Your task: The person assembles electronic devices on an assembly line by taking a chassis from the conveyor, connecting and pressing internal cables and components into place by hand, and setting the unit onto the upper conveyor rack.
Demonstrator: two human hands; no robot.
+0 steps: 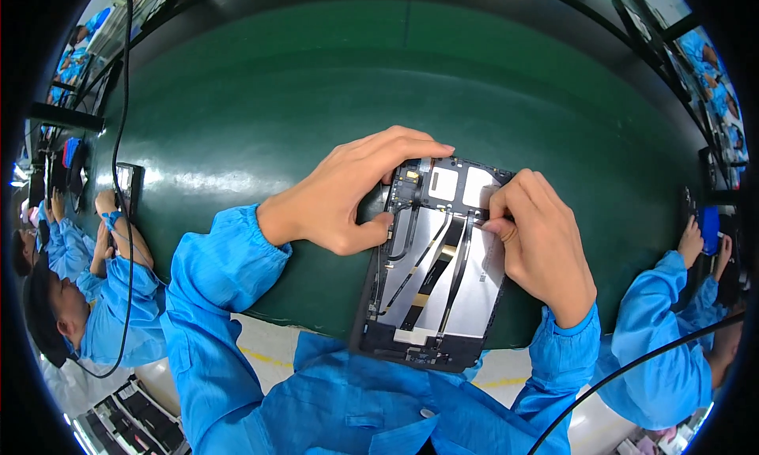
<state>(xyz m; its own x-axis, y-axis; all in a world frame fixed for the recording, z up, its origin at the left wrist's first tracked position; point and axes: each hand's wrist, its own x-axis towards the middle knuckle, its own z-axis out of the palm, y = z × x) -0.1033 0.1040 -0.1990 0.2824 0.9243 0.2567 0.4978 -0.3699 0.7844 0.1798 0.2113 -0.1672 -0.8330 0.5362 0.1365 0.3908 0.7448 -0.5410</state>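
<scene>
An opened tablet, its back off, leans over the near edge of the green table in front of me. Inside it show a silvery plate, dark flat ribbon cables, a black circuit board along the far end and two white patches. My left hand grips the tablet's far left corner, thumb on the left side and fingers along the far edge. Over the right side my right hand is closed, thumb and forefinger pinched near the board's lower edge. Whatever lies between those fingertips is hidden.
The green table spreads out ahead. A black cable hangs at the left, another crosses the lower right. Co-workers in blue sit on the left and right. A dark device lies near the left one.
</scene>
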